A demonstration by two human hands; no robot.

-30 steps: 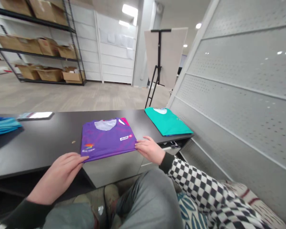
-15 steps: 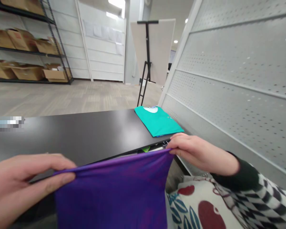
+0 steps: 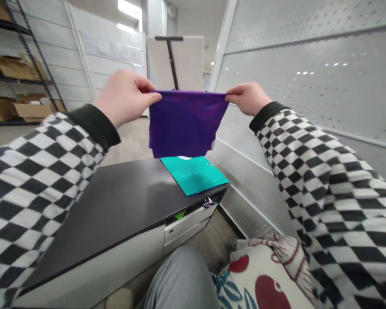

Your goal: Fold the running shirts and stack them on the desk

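Observation:
A folded purple cloth (image 3: 186, 124), perhaps a garment, hangs in the air with its top edge stretched level. My left hand (image 3: 130, 96) pinches its top left corner between thumb and fingers. The top right corner is pinched in my right hand (image 3: 247, 98). Just below and behind the cloth's lower edge, a folded teal garment (image 3: 197, 176) lies at the right end of the dark tabletop (image 3: 125, 199). The cloth hides part of the teal garment's far side, where a bit of white print shows.
White drawers (image 3: 185, 227) sit under the tabletop, with something green (image 3: 180, 214) in the gap. A perforated grey panel (image 3: 296, 86) rises on the right. A patterned cushion or bag (image 3: 260, 274) is by my leg (image 3: 183, 279). Behind stand an easel board (image 3: 189, 60) and shelved boxes (image 3: 32, 109).
Both hands have raised the purple cloth from low in front of me to above the teal garment, farther forward. The hands are now closer together in view. The view has shifted.

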